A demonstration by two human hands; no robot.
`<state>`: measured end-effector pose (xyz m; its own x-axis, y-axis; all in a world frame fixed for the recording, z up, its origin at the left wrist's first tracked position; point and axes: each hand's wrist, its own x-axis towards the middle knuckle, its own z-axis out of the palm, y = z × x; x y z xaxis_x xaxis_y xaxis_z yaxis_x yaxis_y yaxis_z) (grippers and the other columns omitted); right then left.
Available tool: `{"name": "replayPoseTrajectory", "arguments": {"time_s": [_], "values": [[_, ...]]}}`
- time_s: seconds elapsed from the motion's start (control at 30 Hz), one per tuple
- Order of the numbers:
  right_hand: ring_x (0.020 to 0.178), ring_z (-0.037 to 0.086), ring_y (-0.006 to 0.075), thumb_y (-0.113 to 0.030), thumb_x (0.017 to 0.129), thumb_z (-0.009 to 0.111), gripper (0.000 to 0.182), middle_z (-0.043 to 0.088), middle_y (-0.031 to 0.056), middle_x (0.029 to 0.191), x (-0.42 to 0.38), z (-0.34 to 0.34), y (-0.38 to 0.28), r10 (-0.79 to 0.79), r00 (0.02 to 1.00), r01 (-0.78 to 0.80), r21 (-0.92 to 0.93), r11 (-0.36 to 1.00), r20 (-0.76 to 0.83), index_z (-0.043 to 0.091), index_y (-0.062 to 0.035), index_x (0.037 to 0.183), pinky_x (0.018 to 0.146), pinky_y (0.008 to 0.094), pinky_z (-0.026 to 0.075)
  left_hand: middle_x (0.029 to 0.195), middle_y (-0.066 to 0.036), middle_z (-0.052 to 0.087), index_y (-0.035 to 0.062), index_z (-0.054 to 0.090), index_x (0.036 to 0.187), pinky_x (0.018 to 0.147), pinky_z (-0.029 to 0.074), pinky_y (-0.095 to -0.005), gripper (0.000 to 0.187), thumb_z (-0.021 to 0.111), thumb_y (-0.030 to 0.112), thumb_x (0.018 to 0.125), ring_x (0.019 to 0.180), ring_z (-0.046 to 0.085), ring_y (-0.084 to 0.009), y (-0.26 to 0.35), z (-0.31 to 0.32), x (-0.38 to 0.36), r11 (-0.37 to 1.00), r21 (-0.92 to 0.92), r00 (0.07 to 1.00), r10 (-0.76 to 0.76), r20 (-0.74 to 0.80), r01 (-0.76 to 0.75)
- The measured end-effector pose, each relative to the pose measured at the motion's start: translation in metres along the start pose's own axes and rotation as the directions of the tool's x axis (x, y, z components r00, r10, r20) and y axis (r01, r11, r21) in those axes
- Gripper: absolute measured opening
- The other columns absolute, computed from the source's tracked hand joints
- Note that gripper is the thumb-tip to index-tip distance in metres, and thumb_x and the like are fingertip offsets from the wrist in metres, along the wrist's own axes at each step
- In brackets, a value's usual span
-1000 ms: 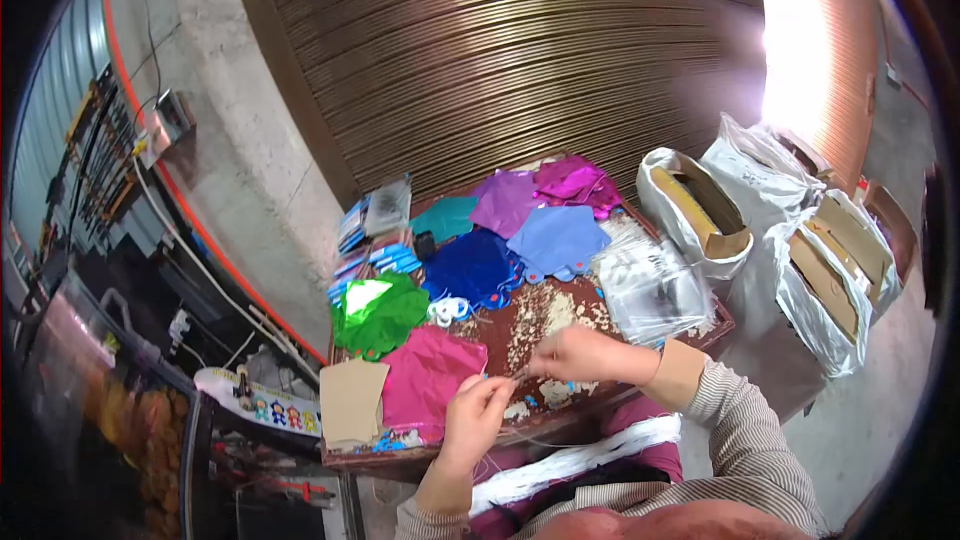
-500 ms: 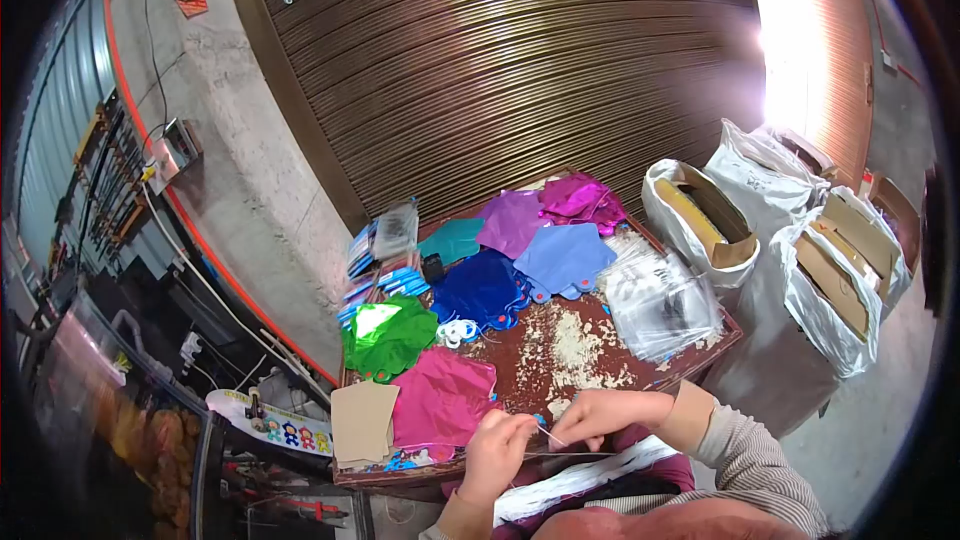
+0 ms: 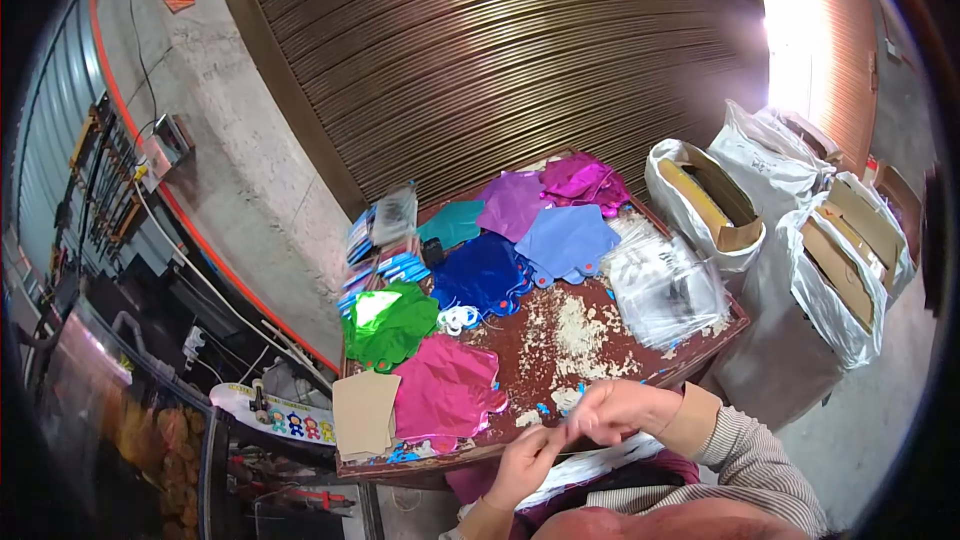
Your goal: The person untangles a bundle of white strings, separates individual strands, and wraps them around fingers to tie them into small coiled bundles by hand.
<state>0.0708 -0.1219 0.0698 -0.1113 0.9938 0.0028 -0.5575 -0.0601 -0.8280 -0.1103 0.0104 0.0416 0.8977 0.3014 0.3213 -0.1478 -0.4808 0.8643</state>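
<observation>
My left hand (image 3: 523,462) and my right hand (image 3: 612,412) meet just off the near edge of the table, fingers pinched together. What they pinch is mostly hidden; a thin white string showed between them a moment earlier. Below them, a bundle of white strings (image 3: 580,470) lies across my lap. The nearest thing on the table is a pink foil sheet (image 3: 447,387), to the left of my hands. Beside it lies a stack of brown cardboard pieces (image 3: 364,412).
On the worn red table (image 3: 510,350) lie green (image 3: 395,325), dark blue (image 3: 480,275) and light blue foil pieces (image 3: 568,243). A small white string coil (image 3: 458,319) sits among them. Clear plastic sleeves (image 3: 668,295) are at right. White bags with cardboard (image 3: 838,270) stand beyond.
My hands have come together, the right one rising slightly and my left shifting right. The string stretched between them is no longer distinct. The camera view has shifted a little.
</observation>
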Motion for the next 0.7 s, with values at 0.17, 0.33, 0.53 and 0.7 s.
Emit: {"name": "replayPoseTrajectory", "arguments": {"time_s": [0.17,0.33,0.53,0.7], "values": [[0.044,0.051,0.0087,-0.016,0.087,0.066,0.016,0.069,0.0061,0.074,0.004,0.028,-0.029,-0.128,0.900,-0.119,-0.516,0.848,-0.416,0.073,-0.0025,0.090,0.041,0.0178,0.036,0.082,-0.005,0.063,-0.0001,0.068,0.093,0.063,0.042,-0.0238,0.011,0.059,0.002,0.087,0.067,0.054,-0.0160,0.016,-0.005,-0.001,0.997,-0.033,0.998,-0.067,-0.002,0.066],[0.044,0.051,0.0090,-0.014,0.086,0.064,0.016,0.065,0.0051,0.066,-0.002,0.026,-0.033,0.181,0.958,-0.288,-0.770,0.570,-0.224,0.073,-0.0005,0.086,0.041,0.0179,0.038,0.083,-0.005,0.063,0.0001,0.067,0.093,0.062,0.042,-0.0230,0.010,0.058,0.001,0.087,0.067,0.053,-0.0144,0.022,-0.015,-0.002,0.997,0.015,0.997,-0.077,-0.009,0.077],[0.048,0.055,0.0089,-0.012,0.084,0.062,0.016,0.066,0.0046,0.066,0.011,0.031,-0.038,-0.371,0.809,-0.023,-0.654,0.756,-0.457,0.073,-0.0001,0.087,0.041,0.0224,0.041,0.082,-0.004,0.062,0.0003,0.066,0.094,0.062,0.041,-0.0229,0.011,0.057,0.001,0.088,0.068,0.052,-0.0131,0.021,-0.006,-0.007,0.988,-0.115,0.994,-0.105,0.004,0.104],[0.059,0.064,0.0196,-0.009,0.090,0.058,0.019,0.070,0.0097,0.075,0.000,0.026,-0.043,0.462,0.887,-0.189,-0.899,0.394,0.017,0.071,0.0054,0.091,0.044,0.0253,0.046,0.082,-0.004,0.062,0.0005,0.066,0.096,0.062,0.041,-0.0234,0.012,0.057,0.001,0.088,0.067,0.051,-0.0128,0.017,-0.010,-0.004,0.992,-0.119,0.999,-0.034,0.039,0.039]]}}
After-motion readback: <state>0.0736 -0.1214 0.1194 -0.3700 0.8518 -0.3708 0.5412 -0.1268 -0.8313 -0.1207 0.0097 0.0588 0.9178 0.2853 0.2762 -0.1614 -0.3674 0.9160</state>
